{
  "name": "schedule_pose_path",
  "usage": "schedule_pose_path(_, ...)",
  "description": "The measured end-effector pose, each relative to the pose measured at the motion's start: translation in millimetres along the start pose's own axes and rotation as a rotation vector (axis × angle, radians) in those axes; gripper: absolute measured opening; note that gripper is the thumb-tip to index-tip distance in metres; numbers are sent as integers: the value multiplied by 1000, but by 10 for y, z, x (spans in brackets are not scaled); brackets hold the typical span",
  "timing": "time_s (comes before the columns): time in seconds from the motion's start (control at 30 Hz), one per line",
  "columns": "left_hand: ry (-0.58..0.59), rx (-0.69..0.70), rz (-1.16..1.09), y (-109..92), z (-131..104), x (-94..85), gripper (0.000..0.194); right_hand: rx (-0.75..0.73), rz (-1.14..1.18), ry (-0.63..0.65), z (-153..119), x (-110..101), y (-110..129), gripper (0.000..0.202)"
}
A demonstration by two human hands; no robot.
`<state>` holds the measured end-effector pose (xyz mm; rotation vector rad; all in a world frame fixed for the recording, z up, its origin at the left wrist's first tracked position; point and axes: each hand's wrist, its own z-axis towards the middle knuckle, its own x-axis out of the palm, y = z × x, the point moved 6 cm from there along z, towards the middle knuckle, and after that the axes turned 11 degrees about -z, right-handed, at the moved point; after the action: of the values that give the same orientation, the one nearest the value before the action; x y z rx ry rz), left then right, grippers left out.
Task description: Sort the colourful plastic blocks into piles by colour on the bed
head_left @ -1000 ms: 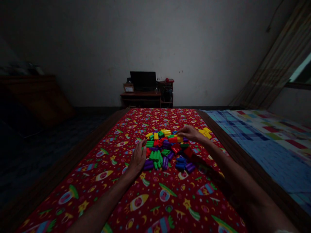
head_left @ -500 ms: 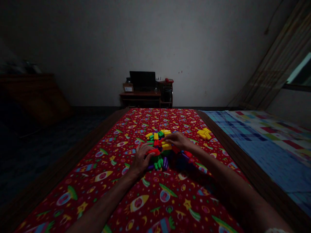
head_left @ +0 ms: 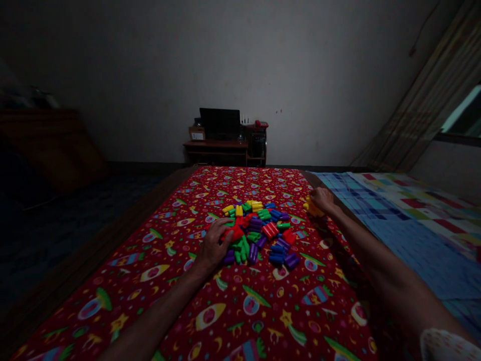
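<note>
My left hand (head_left: 216, 243) rests at the left side of a heap of plastic building blocks, its fingers spread and its thumb apart. A red block (head_left: 236, 232) lies against its thumb and fingertips, with green blocks (head_left: 241, 250) just below. Over at the right, my right hand (head_left: 321, 199) has its fingers closed on a yellow block (head_left: 311, 206), at a small yellow cluster. The fingers hide part of that cluster. The heap also holds purple blocks (head_left: 253, 253), red ones (head_left: 270, 230), blue ones (head_left: 277, 254) and, at its far side, yellow ones (head_left: 256, 206).
The blocks lie on a red cloth (head_left: 240, 321) printed with rockets and stars. A blue checked bedspread (head_left: 409, 250) is to the right. Beyond the cloth's far end, a desk (head_left: 216, 145) with a monitor (head_left: 220, 123) stands against the wall.
My right hand has moved from the heap rightward to the yellow cluster, and a yellow block has left the middle of the heap. My left hand has shifted slightly left.
</note>
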<state>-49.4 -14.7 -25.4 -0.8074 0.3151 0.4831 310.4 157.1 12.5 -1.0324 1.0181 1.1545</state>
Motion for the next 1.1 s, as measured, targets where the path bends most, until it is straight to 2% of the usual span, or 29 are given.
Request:
schedule_pose_path(0.1, -13, -38, 16, 56, 1, -2, 21, -18, -62, -51, -14, -63, 121, 30)
schedule_pose_path(0.17, -28, -57, 29, 88, 3, -9, 21, -105, -21, -84, -45, -139, 337, 31)
schedule_pose_path(0.23, -36, -75, 41, 112, 3, -16, 22, -272, 91, -79, -119, -193, 678, 31)
schedule_pose_path(0.33, -33, -91, 48, 128, 1, -22, 26, -610, 263, -17, -339, -211, 1297, 29)
schedule_pose_path(0.4, -25, -100, 50, 137, -3, -23, 27, -778, 271, 21, -503, -176, 1628, 31)
schedule_pose_path(0.47, -15, -111, 52, 149, -9, -22, 28, -805, 204, 19, -592, -133, 1805, 37)
schedule_pose_path(0.53, -8, -119, 52, 159, -13, -20, 28, -756, 152, -16, -610, -125, 1842, 44)
schedule_pose_path(0.63, -4, -123, 50, 166, -13, -20, 28, -695, 169, -47, -568, -180, 1722, 46)
schedule_pose_path(0.7, -7, -128, 51, 167, -11, -21, 28, -644, 201, -61, -504, -235, 1542, 46)
schedule_pose_path(0.83, -11, -136, 51, 160, -8, -19, 29, -479, 176, -107, -347, -278, 973, 44)
schedule_pose_path(0.97, -12, -143, 51, 162, -11, -10, 28, -280, -1, -67, -227, -157, 331, 41)
schedule_pose_path(1.03, -13, -141, 53, 164, -10, -7, 28, -205, -71, -13, -195, -98, 120, 40)
schedule_pose_path(1.1, -14, -138, 51, 167, -6, -7, 28, -156, -114, 25, -185, -90, 55, 39)
